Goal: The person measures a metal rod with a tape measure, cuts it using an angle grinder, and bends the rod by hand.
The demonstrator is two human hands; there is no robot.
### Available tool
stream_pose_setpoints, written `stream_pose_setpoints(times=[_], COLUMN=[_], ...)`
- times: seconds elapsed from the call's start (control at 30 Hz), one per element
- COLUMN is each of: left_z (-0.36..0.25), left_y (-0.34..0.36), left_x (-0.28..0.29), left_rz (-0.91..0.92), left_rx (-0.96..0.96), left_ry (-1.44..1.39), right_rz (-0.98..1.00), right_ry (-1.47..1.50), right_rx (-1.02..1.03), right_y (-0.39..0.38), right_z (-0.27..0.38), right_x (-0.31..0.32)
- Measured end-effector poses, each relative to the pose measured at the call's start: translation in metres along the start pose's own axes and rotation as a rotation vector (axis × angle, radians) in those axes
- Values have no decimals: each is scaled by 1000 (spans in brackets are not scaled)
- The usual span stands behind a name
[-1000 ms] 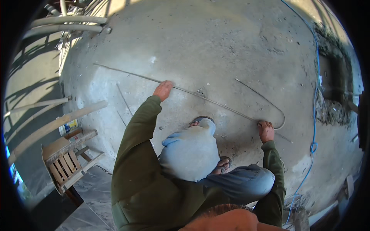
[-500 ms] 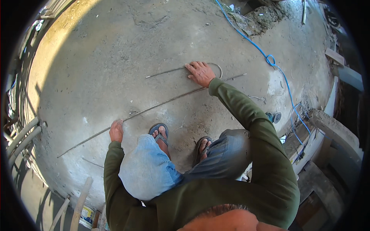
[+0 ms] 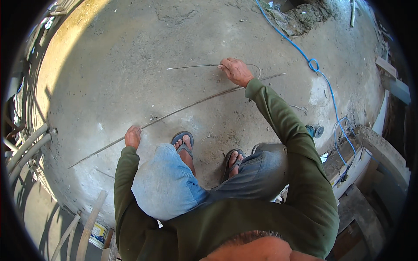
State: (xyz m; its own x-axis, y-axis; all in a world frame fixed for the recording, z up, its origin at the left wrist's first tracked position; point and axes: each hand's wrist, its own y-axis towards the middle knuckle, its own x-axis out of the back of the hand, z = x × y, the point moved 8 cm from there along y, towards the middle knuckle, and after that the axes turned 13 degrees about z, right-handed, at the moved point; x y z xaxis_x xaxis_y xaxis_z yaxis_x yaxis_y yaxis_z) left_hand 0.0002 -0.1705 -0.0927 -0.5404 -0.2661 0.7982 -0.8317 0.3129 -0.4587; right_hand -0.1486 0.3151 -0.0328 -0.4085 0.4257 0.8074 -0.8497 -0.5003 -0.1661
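A long, thin metal rod slants across the concrete ground in front of my feet, from lower left to upper right. Pinched in my left hand is its lower-left stretch. Farther off, my right hand has its fingers closed on a thinner bent rod. One straight leg of that rod points left from my fingers, and a curved loop shows on the hand's right side. Whether the bent rod and the long one are a single piece, I cannot tell; my right hand and wrist cover part of both.
A blue cable with a small loop runs down the right side. Near my right knee lies a small round-ended power tool. Wooden poles and a white bucket stand lower left. Rubble lies at the far right.
My right hand has shifted slightly away and its fingers are more curled round the bent rod. The long rod's far end has moved slightly up; the whole view has shifted a little.
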Motion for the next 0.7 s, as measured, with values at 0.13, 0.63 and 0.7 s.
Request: stream_pose_setpoints(times=[0.13,0.63,0.7], left_z=[2,-4,-13], left_y=[2,6,5], left_x=[0,1,3], left_rz=[10,62,66], left_rx=[-16,-59,-52], left_ry=[-13,39,63], right_rz=[-115,-293,-282], right_ry=[109,-78,-165], right_rx=[-61,-191,-109], right_y=[-16,-56,-49], right_z=[-2,1,18], right_x=[27,103,105])
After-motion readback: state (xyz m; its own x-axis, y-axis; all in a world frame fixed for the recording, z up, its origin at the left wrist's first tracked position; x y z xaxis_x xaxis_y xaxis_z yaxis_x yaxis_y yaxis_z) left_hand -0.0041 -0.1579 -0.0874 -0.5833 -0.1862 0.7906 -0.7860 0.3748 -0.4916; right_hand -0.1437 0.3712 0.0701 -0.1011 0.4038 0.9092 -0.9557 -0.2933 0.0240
